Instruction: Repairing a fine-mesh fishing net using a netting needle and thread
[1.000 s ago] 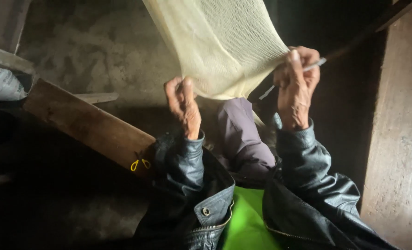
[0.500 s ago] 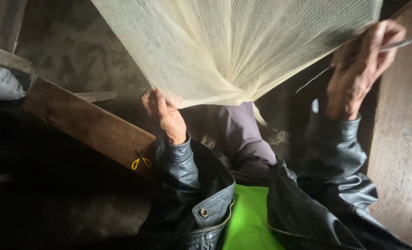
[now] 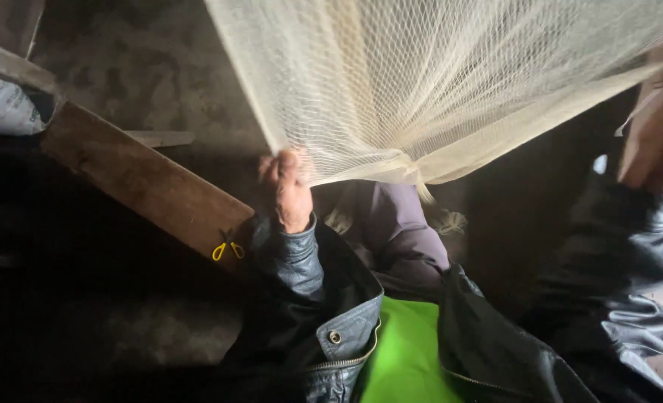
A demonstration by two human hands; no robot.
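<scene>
Nearest is a black leather jacket (image 3: pixel 309 328) over a green shirt (image 3: pixel 402 358). The left hand (image 3: pixel 287 186) has its grip pinching the lower edge of the cream net (image 3: pixel 436 82). The right hand (image 3: pixel 656 142) holds the far edge, its grip closed on the net, which is stretched wide between both hands above a brown wooden plank (image 3: pixel 145 183).

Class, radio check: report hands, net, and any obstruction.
Left hand gripping net at its lower edge. Right hand raised at net's right side, grip unclear. Net stretched wide. Nothing blocking.
</scene>
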